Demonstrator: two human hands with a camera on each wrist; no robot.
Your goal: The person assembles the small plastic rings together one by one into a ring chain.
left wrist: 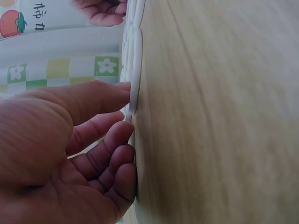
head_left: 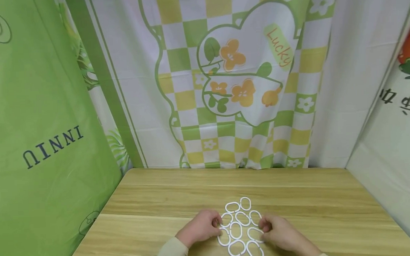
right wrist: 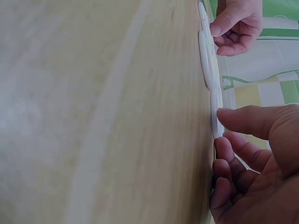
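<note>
Several white oval curtain rings, each with a small gap, lie flat in a close cluster on the wooden table (head_left: 160, 199) in the head view. On the cluster's left side, my left hand (head_left: 201, 226) touches the outer rings. Its thumb tip meets the edge of a ring (left wrist: 136, 70) in the left wrist view, while the other fingers bend loosely against the tabletop. Opposite it, my right hand (head_left: 280, 232) touches the cluster's right side. There the thumb reaches a ring (right wrist: 214, 112), with the remaining fingers loosely bent. Fingertips hide parts of the outer rings.
Behind the table hangs a green, yellow and white checked curtain (head_left: 197, 98). A green cloth (head_left: 38, 111) covers the left side, and a white printed cloth (head_left: 392, 148) borders the right. Bare wood surrounds the rings.
</note>
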